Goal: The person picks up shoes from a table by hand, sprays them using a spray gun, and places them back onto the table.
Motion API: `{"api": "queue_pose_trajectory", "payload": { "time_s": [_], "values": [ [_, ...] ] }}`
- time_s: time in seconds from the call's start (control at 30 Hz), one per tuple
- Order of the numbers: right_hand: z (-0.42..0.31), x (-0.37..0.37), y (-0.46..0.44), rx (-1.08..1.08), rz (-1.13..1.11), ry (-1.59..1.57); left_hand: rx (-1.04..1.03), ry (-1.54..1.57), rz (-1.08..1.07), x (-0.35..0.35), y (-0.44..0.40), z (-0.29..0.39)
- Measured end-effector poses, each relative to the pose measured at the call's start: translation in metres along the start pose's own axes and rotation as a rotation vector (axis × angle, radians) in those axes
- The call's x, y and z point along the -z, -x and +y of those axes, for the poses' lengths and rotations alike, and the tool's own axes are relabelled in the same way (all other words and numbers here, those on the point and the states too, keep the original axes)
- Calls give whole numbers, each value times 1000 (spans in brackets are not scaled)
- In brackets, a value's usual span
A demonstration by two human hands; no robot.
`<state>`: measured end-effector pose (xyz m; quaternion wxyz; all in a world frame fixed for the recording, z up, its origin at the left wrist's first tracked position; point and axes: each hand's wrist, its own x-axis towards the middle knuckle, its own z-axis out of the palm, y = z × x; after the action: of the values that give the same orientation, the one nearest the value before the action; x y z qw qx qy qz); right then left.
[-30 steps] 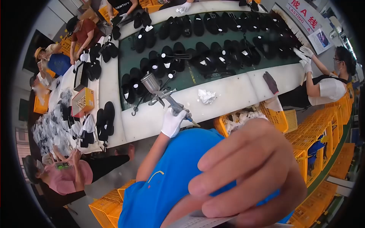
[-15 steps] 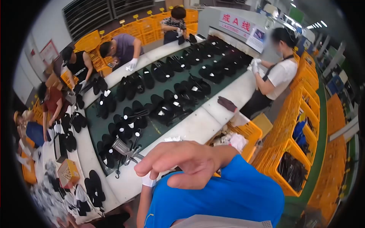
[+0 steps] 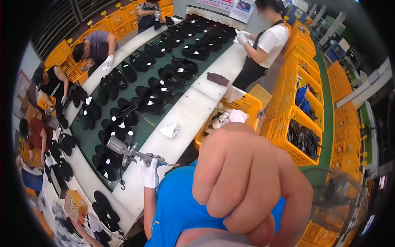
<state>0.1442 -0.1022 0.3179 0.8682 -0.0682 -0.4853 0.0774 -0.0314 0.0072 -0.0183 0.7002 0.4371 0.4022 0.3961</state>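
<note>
My left hand, in a white glove, grips a metal spray gun over the near edge of the conveyor. The gun's cup points left and its hose end comes out on the right. My right hand is bare and very close to the camera, in front of my blue shirt. Its fingers are curled down with the thumb below; what they hold, if anything, is hidden. Rows of black shoes lie on the green belt, some with white tags. A crumpled white item rests on the white ledge beyond my left hand.
A dark glove lies on the ledge. Yellow crates line the right side, and one with rags stands under the ledge. A co-worker stands far right; several others work along the left. A fan is at lower right.
My right hand has swung right and nearer the camera, its spread fingers now curled. The view has shifted, revealing my left hand on the spray gun and the crumpled white item.
</note>
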Motion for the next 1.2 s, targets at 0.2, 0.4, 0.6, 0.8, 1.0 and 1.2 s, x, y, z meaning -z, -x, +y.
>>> {"api": "queue_pose_trajectory", "payload": {
  "time_s": [0.2, 0.4, 0.6, 0.8, 1.0, 1.2],
  "values": [
    [-12, -15, -18, -226, -844, -336, 21, 4, -121, 29, 13, 0],
    [-23, -56, 7, -102, -983, -244, 72, 39, -187, 54, 31, -1],
    [-53, -70, 37, -138, -892, -133, 25, -56, -273, 64, 43, 8],
    [-75, -74, 76, -138, -730, -8, 19, -155, -358, 68, 58, 22],
    [-33, -49, 104, -1, -816, 123, -39, -188, -319, 76, 43, 5],
    [-27, -80, 118, 166, -829, -25, -30, -178, -256, 77, 43, 3]
  ]
}}
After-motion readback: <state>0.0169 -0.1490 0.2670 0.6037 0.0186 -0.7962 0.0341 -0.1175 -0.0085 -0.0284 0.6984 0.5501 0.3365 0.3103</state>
